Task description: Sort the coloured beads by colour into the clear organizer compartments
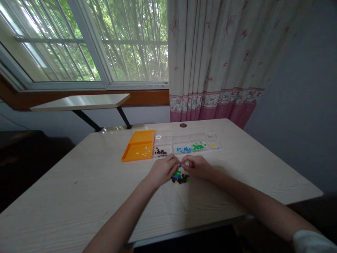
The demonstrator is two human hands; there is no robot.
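My left hand (pixel 164 169) and my right hand (pixel 197 166) meet over the middle of the table, fingertips pinched together. Between them is a tiny blue building brick (pixel 180 164), partly hidden by the fingers. Just below the hands lies a cluster of small bricks on the tabletop: dark brown bricks (pixel 180 180) nearest me, with green bricks (pixel 177 173) and blue ones behind. Whether the clustered bricks are joined or loose is too small to tell.
Behind the hands stands a clear divided tray (pixel 172 144) with brown, blue, green and yellow bricks sorted in its compartments. Left of it, an orange tray (pixel 137 143) holds several white pieces. A raised shelf (pixel 86 101) rises at the table's back left, beneath the window.
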